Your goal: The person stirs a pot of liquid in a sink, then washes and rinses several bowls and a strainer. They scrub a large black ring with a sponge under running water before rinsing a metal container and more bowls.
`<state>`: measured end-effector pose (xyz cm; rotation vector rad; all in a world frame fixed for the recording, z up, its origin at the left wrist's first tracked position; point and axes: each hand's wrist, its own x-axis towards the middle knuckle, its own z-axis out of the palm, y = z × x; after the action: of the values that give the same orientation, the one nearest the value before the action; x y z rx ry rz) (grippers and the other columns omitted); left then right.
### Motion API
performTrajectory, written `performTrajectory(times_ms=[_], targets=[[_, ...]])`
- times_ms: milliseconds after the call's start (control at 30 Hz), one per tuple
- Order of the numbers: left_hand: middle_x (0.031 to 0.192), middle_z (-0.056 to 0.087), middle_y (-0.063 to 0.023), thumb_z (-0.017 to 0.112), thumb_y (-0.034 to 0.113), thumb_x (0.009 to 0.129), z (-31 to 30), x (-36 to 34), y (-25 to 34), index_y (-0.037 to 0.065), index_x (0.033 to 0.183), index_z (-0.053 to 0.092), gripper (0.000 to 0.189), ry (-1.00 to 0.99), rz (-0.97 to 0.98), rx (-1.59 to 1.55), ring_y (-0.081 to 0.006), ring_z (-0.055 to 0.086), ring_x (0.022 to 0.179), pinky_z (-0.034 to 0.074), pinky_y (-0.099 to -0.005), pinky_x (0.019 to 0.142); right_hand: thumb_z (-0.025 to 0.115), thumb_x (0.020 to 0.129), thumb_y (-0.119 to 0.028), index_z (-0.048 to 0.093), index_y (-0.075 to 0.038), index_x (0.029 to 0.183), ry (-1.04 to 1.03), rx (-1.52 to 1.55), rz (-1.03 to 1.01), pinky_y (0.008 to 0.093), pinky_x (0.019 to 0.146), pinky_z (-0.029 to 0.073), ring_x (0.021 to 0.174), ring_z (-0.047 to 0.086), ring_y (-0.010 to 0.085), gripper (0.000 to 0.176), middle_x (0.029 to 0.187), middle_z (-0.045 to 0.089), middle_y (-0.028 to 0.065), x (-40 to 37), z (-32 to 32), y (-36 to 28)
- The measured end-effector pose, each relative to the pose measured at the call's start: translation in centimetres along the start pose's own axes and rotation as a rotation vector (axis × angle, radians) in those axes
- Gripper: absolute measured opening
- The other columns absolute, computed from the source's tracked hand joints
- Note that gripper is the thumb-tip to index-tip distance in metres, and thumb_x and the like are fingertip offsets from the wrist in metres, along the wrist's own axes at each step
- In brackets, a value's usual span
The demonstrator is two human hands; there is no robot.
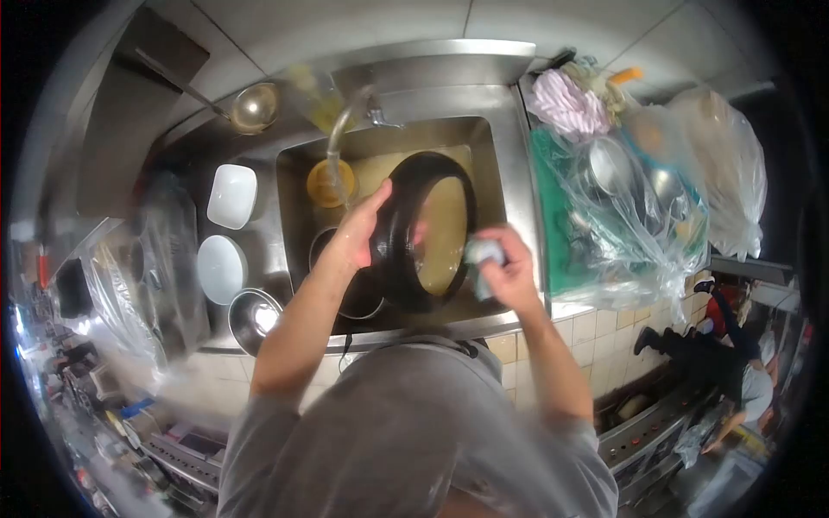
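My left hand (357, 240) grips the left side of a wide, dark, ring-shaped piece (395, 233) and keeps it tilted over the sink (496, 164). Through its middle a yellowish surface shows, along with a small pinkish patch that may be my fingers. At the piece's right rim, my right hand (511, 269) is closed around a pale, crumpled scrubbing pad (486, 253), slightly blurred. Behind my left wrist, dark round bowls (361, 304) sit partly hidden in the sink. A yellow round container (332, 183) stands under the faucet (335, 142).
On the left counter are a white rectangular dish (232, 197), a pale round bowl (222, 269) and a metal bowl (255, 319). A ladle (255, 108) lies behind them. Bagged metalware (609, 168) rests on a green board (560, 268) at right. Another person (734, 371) is farther off, lower right.
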<state>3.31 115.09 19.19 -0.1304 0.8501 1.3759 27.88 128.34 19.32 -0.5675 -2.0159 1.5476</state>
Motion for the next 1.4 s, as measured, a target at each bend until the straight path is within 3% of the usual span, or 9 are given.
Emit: performTrajectory(times_ms=[200, 433, 600, 700, 767, 967, 1200, 1300, 1400], targets=[[0.121, 0.067, -0.0122, 0.048, 0.049, 0.104, -3.4, 1.7, 2.7, 0.002, 0.136, 0.055, 0.057, 0.102, 0.128, -0.097, -0.0290, 0.069, 0.092, 0.060, -0.0441, 0.081, 0.065, 0.082, -0.006, 0.064, -0.002, 0.110, -0.021, -0.267, 0.112, 0.0339, 0.081, 0.051, 0.091, 0.064, 0.0252, 0.029, 0.102, 0.064, 0.0131, 6.5, -3.5, 4.1], [0.110, 0.069, -0.0152, 0.056, 0.043, 0.102, -3.3, 2.2, 5.9, 0.001, 0.127, 0.059, 0.049, 0.282, 0.184, -0.072, -0.0300, 0.070, 0.093, 0.060, -0.0476, 0.079, 0.068, 0.081, -0.010, 0.060, -0.003, 0.118, -0.222, -0.667, -0.142, 0.0465, 0.088, 0.050, 0.101, 0.059, 0.0407, 0.039, 0.108, 0.058, 0.0197, 18.1, -5.4, 9.3], [0.106, 0.069, -0.0164, 0.058, 0.040, 0.101, -3.8, 1.5, 5.8, 0.002, 0.125, 0.059, 0.046, 0.196, 0.211, -0.177, -0.0318, 0.069, 0.095, 0.058, -0.0493, 0.082, 0.071, 0.085, -0.015, 0.055, -0.002, 0.127, 0.006, -0.847, -0.297, 0.0477, 0.106, 0.043, 0.125, 0.050, 0.0452, 0.046, 0.133, 0.052, 0.0262, 23.3, -7.0, 11.1], [0.107, 0.068, -0.0169, 0.059, 0.037, 0.100, -4.1, 2.5, 4.5, 0.002, 0.124, 0.058, 0.042, 0.077, 0.313, -0.293, -0.0329, 0.068, 0.099, 0.056, -0.0502, 0.088, 0.069, 0.088, -0.016, 0.054, -0.002, 0.129, -0.094, -0.659, -0.121, 0.0472, 0.111, 0.039, 0.133, 0.046, 0.0438, 0.046, 0.142, 0.047, 0.0263, 22.8, -2.5, 9.6], [0.110, 0.067, -0.0175, 0.057, 0.030, 0.101, -2.3, 1.8, 4.5, 0.001, 0.123, 0.058, 0.036, 0.331, 0.437, -0.402, -0.0326, 0.068, 0.099, 0.054, -0.0510, 0.092, 0.068, 0.089, -0.015, 0.053, -0.001, 0.131, -0.232, -0.674, -0.183, 0.0473, 0.113, 0.038, 0.134, 0.045, 0.0430, 0.046, 0.145, 0.046, 0.0265, 22.1, 1.5, 8.6], [0.100, 0.067, -0.0110, 0.050, 0.022, 0.105, -1.7, 1.5, 1.6, 0.004, 0.117, 0.057, 0.023, 0.286, 0.608, -0.510, -0.0257, 0.068, 0.087, 0.059, -0.0445, 0.080, 0.060, 0.090, -0.004, 0.045, 0.001, 0.144, -0.530, -0.847, -0.453, 0.0464, 0.116, 0.035, 0.141, 0.040, 0.0397, 0.056, 0.153, 0.039, 0.0248, 21.7, 8.5, 11.9], [0.095, 0.067, -0.0059, 0.062, 0.032, 0.101, 0.7, -1.6, -2.2, 0.010, 0.115, 0.059, 0.026, 0.264, 0.517, -0.626, -0.0233, 0.070, 0.081, 0.058, -0.0386, 0.067, 0.044, 0.084, 0.015, 0.031, -0.006, 0.155, -0.555, -0.530, -0.270, 0.0422, 0.119, 0.034, 0.145, 0.036, 0.0372, 0.075, 0.160, 0.031, 0.0194, 20.6, 10.9, 13.8], [0.102, 0.066, -0.0068, 0.059, 0.037, 0.102, 1.4, -2.9, -2.8, 0.009, 0.118, 0.059, 0.032, 0.249, 0.498, -0.699, -0.0240, 0.070, 0.084, 0.058, -0.0407, 0.069, 0.041, 0.085, 0.016, 0.028, -0.008, 0.157, -0.596, -0.270, -0.075, 0.0417, 0.120, 0.032, 0.146, 0.035, 0.0323, 0.077, 0.163, 0.027, 0.0163, 20.4, 11.6, 14.5], [0.108, 0.067, -0.0100, 0.051, 0.043, 0.104, 1.2, -5.1, -3.2, 0.006, 0.125, 0.057, 0.043, 0.201, 0.501, -0.672, -0.0274, 0.070, 0.092, 0.060, -0.0442, 0.076, 0.050, 0.094, -0.001, 0.034, -0.006, 0.155, -0.644, -0.276, 0.137, 0.0376, 0.113, 0.039, 0.144, 0.039, 0.0277, 0.063, 0.155, 0.041, 0.0168, 20.2, 9.0, 14.8]])
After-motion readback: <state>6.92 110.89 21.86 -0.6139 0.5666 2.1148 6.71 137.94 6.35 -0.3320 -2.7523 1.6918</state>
